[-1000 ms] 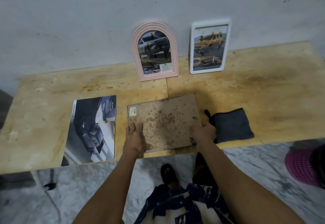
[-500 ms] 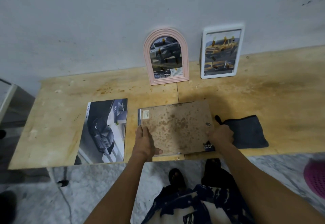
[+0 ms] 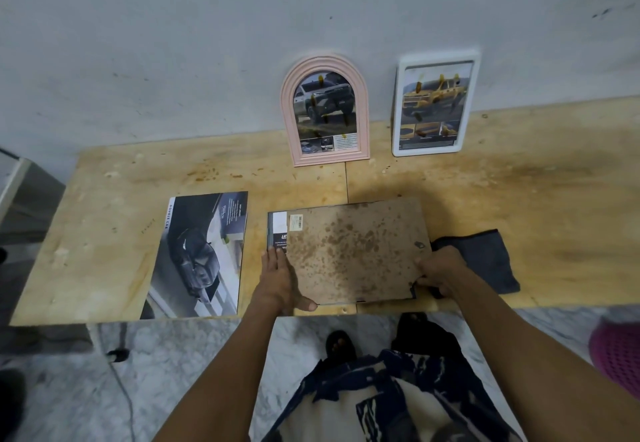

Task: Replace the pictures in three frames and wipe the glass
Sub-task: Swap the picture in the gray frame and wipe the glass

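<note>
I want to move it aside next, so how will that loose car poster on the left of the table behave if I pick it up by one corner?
The car poster looks like a thin glossy sheet lying flat, so it would probably droop and feel light. Its near edge reaches the table edge, which may give an easy grip there. The glossy surface may crease or mark.

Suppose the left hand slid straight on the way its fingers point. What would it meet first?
The left hand points toward the wall; its fingertips already touch the printed sheet exposed beside the backing board. Beyond lies bare tabletop.
</note>
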`<state>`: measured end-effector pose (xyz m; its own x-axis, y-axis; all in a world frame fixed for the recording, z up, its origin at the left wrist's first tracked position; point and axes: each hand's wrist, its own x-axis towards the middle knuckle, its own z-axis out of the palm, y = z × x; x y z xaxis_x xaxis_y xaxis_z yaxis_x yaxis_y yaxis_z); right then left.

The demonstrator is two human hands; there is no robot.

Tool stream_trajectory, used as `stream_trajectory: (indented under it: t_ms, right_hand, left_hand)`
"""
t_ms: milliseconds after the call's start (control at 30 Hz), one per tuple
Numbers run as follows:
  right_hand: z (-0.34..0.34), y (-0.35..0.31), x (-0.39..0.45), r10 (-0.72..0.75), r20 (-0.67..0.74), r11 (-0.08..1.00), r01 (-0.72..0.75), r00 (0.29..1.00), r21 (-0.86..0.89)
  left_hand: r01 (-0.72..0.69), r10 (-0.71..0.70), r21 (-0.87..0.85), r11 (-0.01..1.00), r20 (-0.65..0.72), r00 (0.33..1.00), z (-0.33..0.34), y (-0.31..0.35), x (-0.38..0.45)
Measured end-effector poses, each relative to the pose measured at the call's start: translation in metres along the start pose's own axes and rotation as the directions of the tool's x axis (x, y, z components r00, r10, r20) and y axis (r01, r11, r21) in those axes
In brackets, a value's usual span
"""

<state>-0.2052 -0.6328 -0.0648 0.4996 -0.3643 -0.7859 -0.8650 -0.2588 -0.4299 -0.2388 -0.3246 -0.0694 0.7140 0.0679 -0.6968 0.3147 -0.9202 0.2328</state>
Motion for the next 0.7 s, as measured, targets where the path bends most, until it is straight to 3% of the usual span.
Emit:
stream_trajectory:
  t_ms: [233,300,367,433,533,700]
  right_hand:
    - [-0.005,0.001,-0.007,0.021,0.058,0.989,-0.029,0.998,0.148]
    - [-0.005,0.003,-0.006,0.026,0.062,0.984,-0.037,0.998,0.174]
    - [-0.004,0.005,-0.006,0.042,0.067,0.974,-0.056,0.997,0.217]
    - [-0.003,0.008,-0.005,0.055,0.064,0.958,-0.07,0.996,0.279]
    - [-0.004,0.013,-0.005,0.07,0.014,0.911,-0.07,0.997,0.406]
    - [-0.002,0.023,-0.003,0.048,-0.176,0.895,0.036,0.983,0.444]
  left_hand:
    - [0.017,-0.018,0.04,0.999,0.018,1.0,-0.003,0.003,-0.007]
    - [0.009,-0.009,-0.029,1.0,0.014,1.0,-0.002,0.002,-0.009]
    - [-0.041,0.04,-0.222,0.974,-0.01,0.999,-0.002,0.002,-0.011]
    - [-0.025,0.014,-0.267,0.963,-0.042,0.999,-0.001,0.002,-0.006]
    - [-0.035,0.029,0.166,0.985,0.038,0.999,-0.002,0.004,-0.007]
    - [-0.028,0.014,0.348,0.937,0.041,0.999,-0.005,0.009,-0.012]
